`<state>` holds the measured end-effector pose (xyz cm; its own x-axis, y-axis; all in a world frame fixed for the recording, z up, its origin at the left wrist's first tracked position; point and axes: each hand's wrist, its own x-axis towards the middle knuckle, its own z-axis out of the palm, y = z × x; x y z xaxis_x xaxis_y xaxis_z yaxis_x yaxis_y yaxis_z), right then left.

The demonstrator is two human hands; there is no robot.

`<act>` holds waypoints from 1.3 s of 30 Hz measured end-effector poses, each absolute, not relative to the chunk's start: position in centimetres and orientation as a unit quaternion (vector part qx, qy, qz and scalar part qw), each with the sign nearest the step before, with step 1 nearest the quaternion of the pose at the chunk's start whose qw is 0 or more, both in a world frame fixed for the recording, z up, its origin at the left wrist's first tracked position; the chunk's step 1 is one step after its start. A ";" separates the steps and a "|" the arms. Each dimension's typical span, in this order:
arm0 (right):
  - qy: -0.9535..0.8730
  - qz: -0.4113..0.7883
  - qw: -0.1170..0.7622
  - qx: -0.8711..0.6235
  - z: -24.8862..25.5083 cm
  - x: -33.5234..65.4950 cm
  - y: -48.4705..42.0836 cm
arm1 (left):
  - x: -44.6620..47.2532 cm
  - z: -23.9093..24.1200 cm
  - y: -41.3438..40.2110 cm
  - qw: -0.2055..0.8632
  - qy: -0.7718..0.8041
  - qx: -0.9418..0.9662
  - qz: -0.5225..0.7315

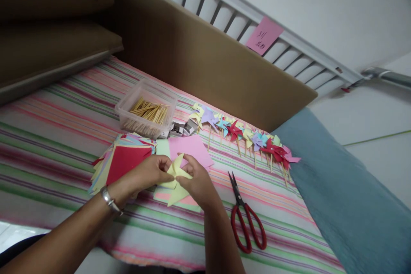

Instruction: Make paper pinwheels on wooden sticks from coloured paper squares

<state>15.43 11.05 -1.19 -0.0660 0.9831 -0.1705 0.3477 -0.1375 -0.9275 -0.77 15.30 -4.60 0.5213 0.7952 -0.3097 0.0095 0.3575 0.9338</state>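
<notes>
While our two hands met low over the striped cloth (54, 137), the pale yellow paper pinwheel (177, 187) sat directly between them, its folded centre lying in the narrow gap between one thumb and the other. Our left hand (153, 172) pinched it from the left with thumb and bent fingers closed down on the paper; our right hand (199, 182) gripped the opposite side, thumb in front and fingers curled behind. Neither was clearly nearer the centre. We could not make out whether the paper touched all the fingertips, since the folds hid some of them. Being roughly star-shaped, the pinwheel had no strong long axis, though one vane stood up between the hands and another pointed down toward us.

Under it lay pastel sheets (192, 206), with a pink sheet (192, 147) just beyond. The stack of coloured paper squares (126, 165), red uppermost, lay left of our left hand; past it stood the clear plastic box (126, 116) of wooden sticks (149, 112). The red-handled scissors (239, 201) rested to the right, nearer our right hand, blades pointing away from us. Farther off, stick-mounted pinwheels (236, 132) lay in a row.
</notes>
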 end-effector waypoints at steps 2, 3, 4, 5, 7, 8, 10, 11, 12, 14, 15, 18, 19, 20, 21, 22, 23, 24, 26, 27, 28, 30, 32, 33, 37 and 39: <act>-0.485 0.496 0.407 -0.595 -1.2 15.5 11.3 | -0.9 -3.8 15.3 0.717 0.418 0.449 0.331; -0.444 0.509 0.440 -0.592 -1.2 15.5 11.4 | -0.9 -3.4 15.2 0.719 0.423 0.421 0.357; -0.407 0.519 0.470 -0.587 -1.2 15.5 11.6 | -0.8 -3.1 15.1 0.725 0.423 0.394 0.376; -0.376 0.525 0.495 -0.581 -1.3 15.4 11.7 | -0.7 -2.9 15.0 0.735 0.417 0.369 0.387; -0.330 0.523 0.538 -0.573 -1.5 15.0 11.9 | -0.3 -2.8 14.5 0.761 0.395 0.337 0.389; -0.314 0.520 0.555 -0.568 -1.7 14.7 11.9 | 0.0 -2.9 14.3 0.772 0.385 0.329 0.386; -0.295 0.517 0.578 -0.558 -2.1 14.0 12.0 | 0.4 -3.2 13.9 0.783 0.370 0.320 0.383; -0.290 0.517 0.585 -0.554 -2.2 13.6 12.0 | 0.6 -3.4 13.8 0.784 0.370 0.314 0.387; -0.288 0.516 0.589 -0.551 -2.4 13.2 11.9 | 0.7 -3.5 13.7 0.783 0.373 0.306 0.392; -0.285 0.508 0.593 -0.556 -2.6 12.5 11.9 | 0.9 -3.6 13.6 0.777 0.388 0.290 0.402; -0.283 0.502 0.595 -0.561 -2.6 12.3 11.8 | 0.9 -3.6 13.7 0.771 0.398 0.284 0.407; -0.281 0.493 0.598 -0.566 -2.7 11.9 11.8 | 0.9 -3.6 13.8 0.756 0.417 0.281 0.418; -0.283 0.494 0.597 -0.565 -2.8 11.8 11.8 | 0.9 -3.6 13.9 0.752 0.420 0.284 0.420; -0.289 0.497 0.594 -0.563 -2.8 11.7 11.8 | 0.8 -3.6 13.9 0.749 0.423 0.287 0.421; -0.295 0.502 0.590 -0.559 -2.8 11.7 11.8 | 0.8 -3.6 14.0 0.747 0.427 0.289 0.421; -0.301 0.509 0.584 -0.556 -2.7 11.7 11.8 | 0.6 -3.6 14.0 0.744 0.431 0.290 0.421; -0.305 0.513 0.579 -0.555 -2.7 11.8 11.8 | 0.5 -3.6 14.1 0.742 0.433 0.291 0.422; -0.311 0.512 0.574 -0.559 -2.7 11.8 11.7 | 0.2 -3.6 14.3 0.740 0.432 0.292 0.426; -0.337 0.484 0.564 -0.579 -2.7 12.0 11.6 | -0.3 -3.4 14.6 0.734 0.429 0.291 0.440; -0.361 0.457 0.557 -0.592 -2.7 12.2 11.5 | -0.7 -3.3 14.9 0.730 0.429 0.290 0.446; -0.393 0.420 0.550 -0.605 -2.6 12.3 11.4 | -1.1 -3.2 15.1 0.727 0.431 0.288 0.451; -0.473 0.325 0.540 -0.615 -2.5 12.6 11.2 | -1.8 -3.0 15.6 0.721 0.437 0.284 0.456; -0.563 0.222 0.524 -0.600 -2.2 12.8 10.9 | -2.3 -2.8 16.0 0.721 0.433 0.282 0.462; -0.608 0.178 0.510 -0.582 -2.1 12.8 10.8 | -2.6 -2.7 16.1 0.722 0.428 0.281 0.465; -0.731 0.099 0.427 -0.524 -1.7 12.8 10.4 | -3.1 -2.3 16.3 0.726 0.430 0.265 0.467; -0.749 0.095 0.396 -0.522 -1.8 12.8 10.3 | -3.3 -2.2 16.3 0.725 0.433 0.260 0.467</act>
<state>12.79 10.30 -1.77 -0.1412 0.8584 0.4932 0.7072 0.4361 -0.5564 -3.27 16.26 -2.17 0.1878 0.9033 -0.3858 -0.4525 0.4282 0.7822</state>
